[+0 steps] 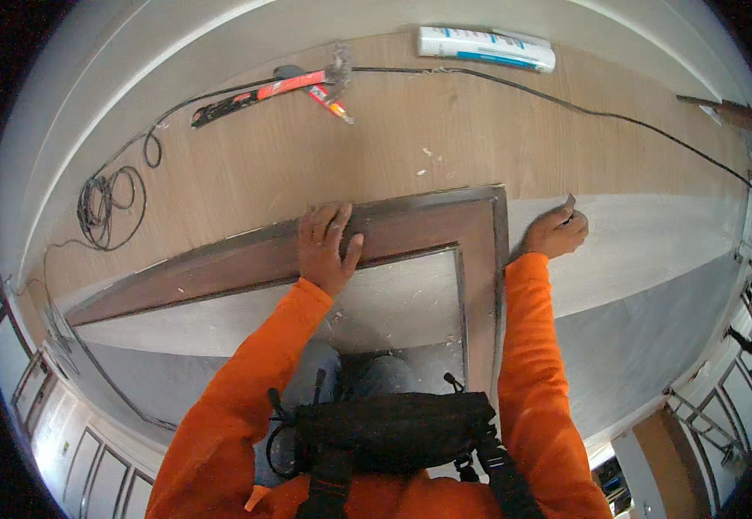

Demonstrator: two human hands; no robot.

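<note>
- One left hand (327,246) lies flat on the top rail of the frame (246,264), fingers spread apart over its far edge, thumb on the near side; it presses rather than grips.
- One right hand (553,232) sits just past the frame's outer right corner, fingers pinched together on a small dark piece (571,201) that sticks up from the fingertips; what the piece is cannot be told.
- One brown frame: its long rail runs from the panel's left edge up to a mitred corner near the middle, and a second rail drops from that corner toward the person.
- One wide wooden panel (393,138) carries everything; the frame lies on its near half, where the surface turns pale grey to the right.
- One hammer (294,86) with a red and black handle lies near the panel's far edge, left of centre, head to the right.
- One small red and white pencil-like tool (331,102) lies touching the hammer, just below its head.
- One white tube (486,48) with blue marking lies at the far edge, right of centre, well apart from both hands.
- One black cable (566,104) runs along the far side toward the right edge and ends in a loose coil (109,203) at the left edge.
- Two orange sleeves (527,346) come in from the near edge.
- One black pouch (393,428) hangs at the person's waist.
</note>
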